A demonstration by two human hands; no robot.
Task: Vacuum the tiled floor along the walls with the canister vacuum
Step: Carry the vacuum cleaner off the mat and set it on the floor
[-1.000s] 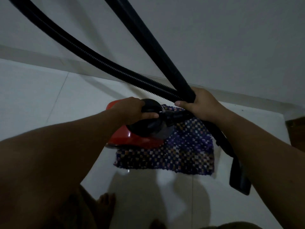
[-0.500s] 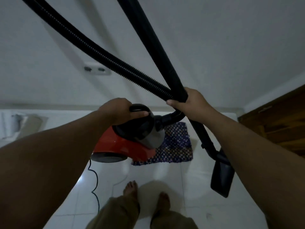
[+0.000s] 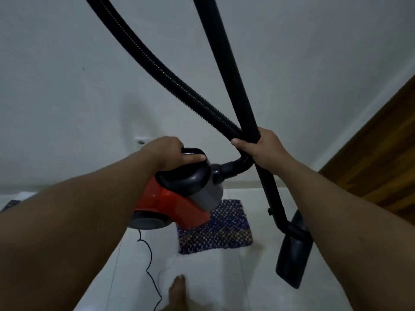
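Observation:
A red and black canister vacuum point(image 3: 175, 198) hangs in the air above the white tiled floor point(image 3: 202, 277). My left hand point(image 3: 170, 153) grips its black top handle. My right hand point(image 3: 262, 149) is closed around the rigid black wand point(image 3: 226, 63), together with the ribbed hose point(image 3: 161, 70) where the two cross. The wand runs down to a black floor nozzle point(image 3: 292, 254), which hangs tilted off the floor at the right. A thin black power cord point(image 3: 150, 265) trails from the canister to the floor.
A small purple chequered mat point(image 3: 220, 230) lies by the white wall point(image 3: 67, 97). A wooden door point(image 3: 381, 153) stands at the right. A wall socket point(image 3: 141, 140) sits low on the wall. My bare foot point(image 3: 177, 290) is near the bottom edge.
The canister has been lifted off the mat and raised higher. My view has tilted up towards the wall, and the nozzle has swung with the wand to the right.

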